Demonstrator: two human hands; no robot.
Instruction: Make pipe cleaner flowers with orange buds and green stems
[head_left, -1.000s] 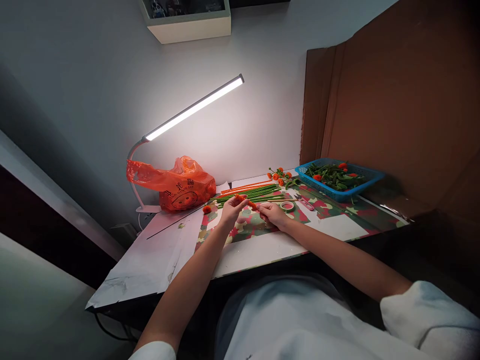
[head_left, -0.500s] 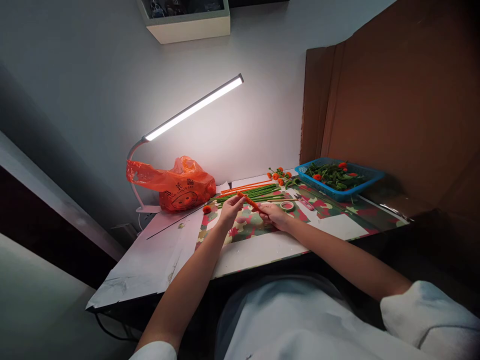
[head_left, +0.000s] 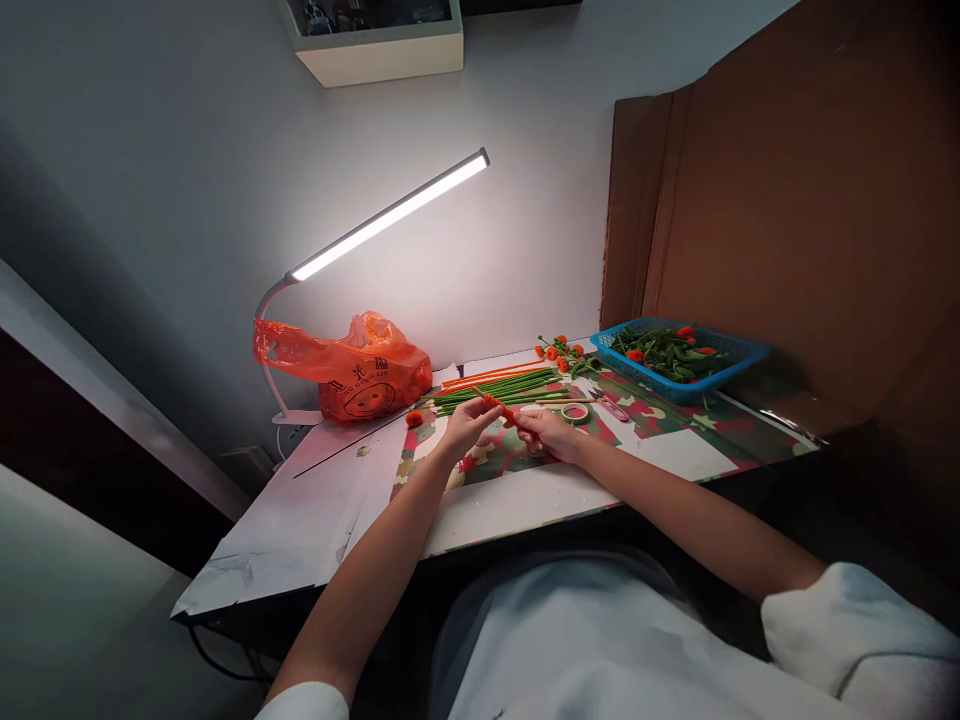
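Between my two hands is a fuzzy orange pipe cleaner (head_left: 507,412), which looks coiled or bunched. My left hand (head_left: 470,421) pinches its upper left end, and my right hand (head_left: 545,433) closes on its lower right end. Fingers cover parts of it. Just beyond the hands lies a row of green stems (head_left: 510,388), with straight orange pipe cleaners (head_left: 491,374) behind them. To the left of the stems rests a fluffy orange flower head (head_left: 414,419). A roll of tape (head_left: 575,412) and pink-handled scissors (head_left: 613,407) lie right of my right hand.
An orange plastic bag (head_left: 367,375) stands at the back left beneath a lit desk lamp (head_left: 390,217). Several orange flowers (head_left: 559,350) lie at the back. A blue basket (head_left: 679,388) of greenery sits at the right, before a tall cardboard sheet (head_left: 787,220).
My left hand has slid right and slightly down along the orange pipe cleaner, closer to my right hand. Less of the pipe cleaner shows between them. My right hand has barely moved.
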